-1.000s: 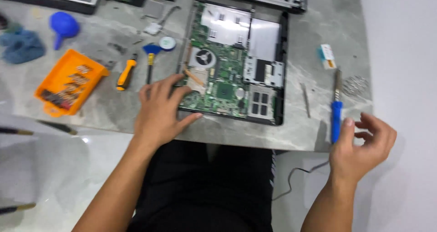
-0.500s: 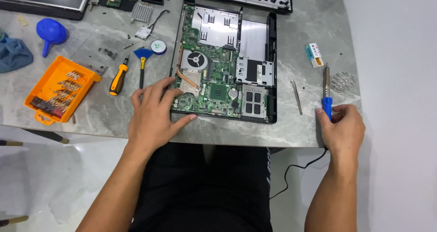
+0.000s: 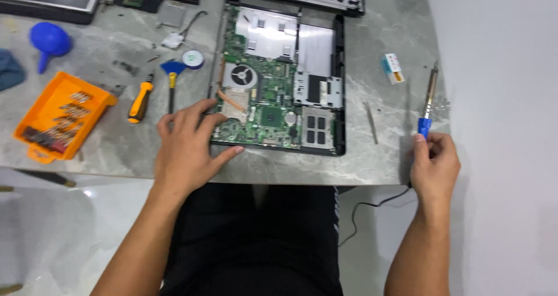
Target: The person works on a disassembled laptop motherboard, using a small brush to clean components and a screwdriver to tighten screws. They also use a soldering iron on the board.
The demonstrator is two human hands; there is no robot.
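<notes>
While the right hand (image 3: 435, 163) closes its thumb and fingers around the blue handle of a soldering iron (image 3: 427, 107) at the table's near right corner, the left hand (image 3: 185, 151) lies open and flat, palm down, fingers spread over the near left corner of the opened laptop base (image 3: 317, 52). The iron's metal shaft points away from the right hand toward the far edge, apart from the board, and its dark cord (image 3: 372, 206) drops off the table edge just below the wrist. Just left of that hand lies a thin metal pick (image 3: 370, 123), and beyond it a small white and orange packet (image 3: 394, 68). Under and just past the left fingertips sits the green circuit board (image 3: 261, 107), with its round fan (image 3: 240, 75) and copper heat pipe a little further out. To the left of the left hand lie an orange-handled screwdriver (image 3: 140, 99) and a blue-tipped tool (image 3: 172, 81), then an orange parts tray (image 3: 61, 116), with a blue bulb blower (image 3: 49, 40) further off. As I judge it, the step in hand is taking up the iron while steadying the base; bringing the tip over to the board would call for a firm pen-like hold, a clear path for the cord, and the left fingers kept well away from the hot shaft.
</notes>
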